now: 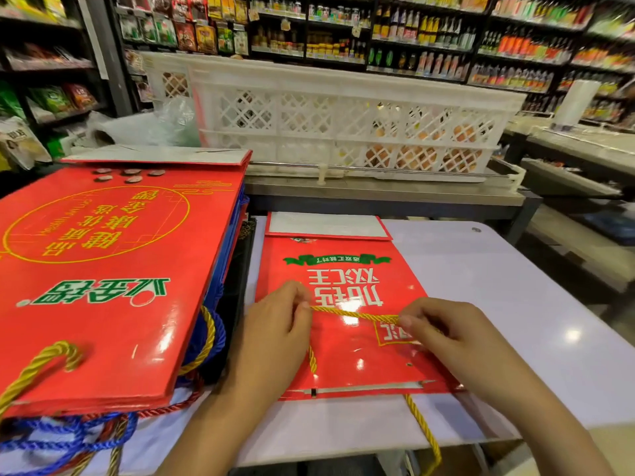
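Evidently we are fitting a handle. Our left hand and right hand each pinch the cord, pulling it taut between the fingers. The bag lies flat on the counter right under them, mouth towards us, probably so its holes stay in reach. One hole just below the right fingers looks unthreaded. A loose end hangs past the counter's near edge. Left of the fingers lies a stack of bags, and beyond them a crate.

Dark shop shelving packed with bottles is seen behind a white lattice plastic crate beyond the glossy white tabletop's far edge.
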Available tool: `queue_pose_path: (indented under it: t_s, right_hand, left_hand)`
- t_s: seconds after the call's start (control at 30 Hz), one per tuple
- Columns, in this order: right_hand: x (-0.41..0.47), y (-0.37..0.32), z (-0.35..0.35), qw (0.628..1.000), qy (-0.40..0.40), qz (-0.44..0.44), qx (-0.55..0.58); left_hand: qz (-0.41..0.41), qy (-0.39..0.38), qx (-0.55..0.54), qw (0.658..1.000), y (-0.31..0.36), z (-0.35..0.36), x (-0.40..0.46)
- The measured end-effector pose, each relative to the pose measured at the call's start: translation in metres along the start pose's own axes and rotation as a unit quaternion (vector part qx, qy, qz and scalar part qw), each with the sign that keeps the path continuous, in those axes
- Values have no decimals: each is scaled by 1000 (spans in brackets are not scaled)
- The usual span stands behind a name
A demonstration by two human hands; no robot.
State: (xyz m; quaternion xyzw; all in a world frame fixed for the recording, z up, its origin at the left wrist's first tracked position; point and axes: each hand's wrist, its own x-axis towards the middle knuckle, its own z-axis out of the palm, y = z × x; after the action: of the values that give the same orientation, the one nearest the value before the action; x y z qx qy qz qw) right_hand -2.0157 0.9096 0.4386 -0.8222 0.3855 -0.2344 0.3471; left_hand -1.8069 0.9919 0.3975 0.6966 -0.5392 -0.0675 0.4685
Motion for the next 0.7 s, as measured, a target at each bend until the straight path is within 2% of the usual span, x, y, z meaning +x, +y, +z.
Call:
queue_pose_path:
  t_s: [0.13, 0.23, 0.3, 0.37, 0.47, 0.57, 0.63, 0.7]
  right_hand:
    - [0, -13, 5, 999, -2, -49, -14]
    - [-1, -22, 5, 998, -8, -67, 9]
    - [-1, -25, 5, 997, -12, -72, 18]
    - [-3, -23, 2, 997, -14, -68, 30]
    - [-5, -15, 0, 998, -23, -46, 33]
    - [-5, -11, 1, 999, -19, -27, 28]
    - [-4, -9, 4, 999, -15, -21, 23]
    - [-2, -9, 6, 999, -14, -17, 24]
  left_hand:
    - [168, -112, 77, 976, 23, -3, 0]
    - [184, -195, 69, 961, 32, 1, 7]
    - [188, -169, 43, 967, 30, 1, 11]
    - [170, -111, 12, 979, 24, -2, 14]
    - [71, -11, -22, 997, 19, -9, 16]
    - [-6, 51, -8, 999, 17, -10, 17]
    - [-1, 64, 21, 998, 16, -8, 16]
    - [47, 49, 76, 995, 18, -6, 13]
